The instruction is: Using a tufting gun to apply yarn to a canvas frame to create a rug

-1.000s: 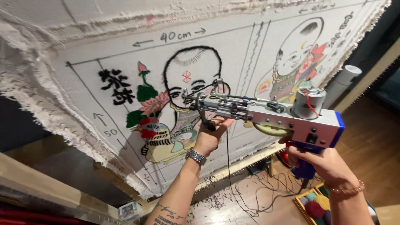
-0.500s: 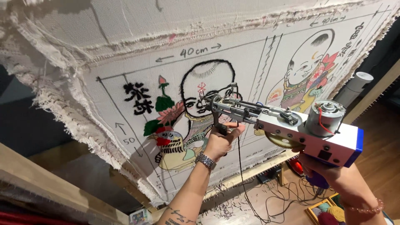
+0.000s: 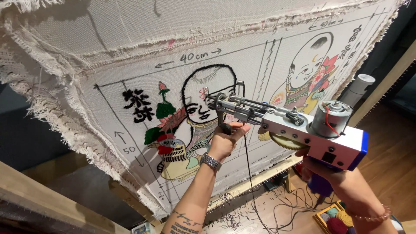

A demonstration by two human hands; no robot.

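A white and blue tufting gun (image 3: 303, 130) with a silver motor on top is held up against a stretched beige tufting cloth (image 3: 143, 56). My left hand (image 3: 225, 138), a metal watch on its wrist, grips the gun's front handle under the needle end. My right hand (image 3: 329, 177), with a bead bracelet, is closed around the blue rear grip. The needle tip (image 3: 208, 99) meets the cloth at the face of a partly tufted child figure (image 3: 203, 99) outlined in black yarn. A black strand of yarn (image 3: 247, 173) hangs from the gun.
A second, printed child picture (image 3: 310, 73) lies to the right on the cloth. The wooden frame bar (image 3: 260, 180) runs along the cloth's lower edge. A box of yarn balls (image 3: 331, 216) and loose cords lie on the wooden floor, and a white tube (image 3: 357, 89) stands at the right.
The view has drifted so the cloth and gun shifted slightly left and down in frame. The needle end stays at the figure's face, and both hands keep the same grips.
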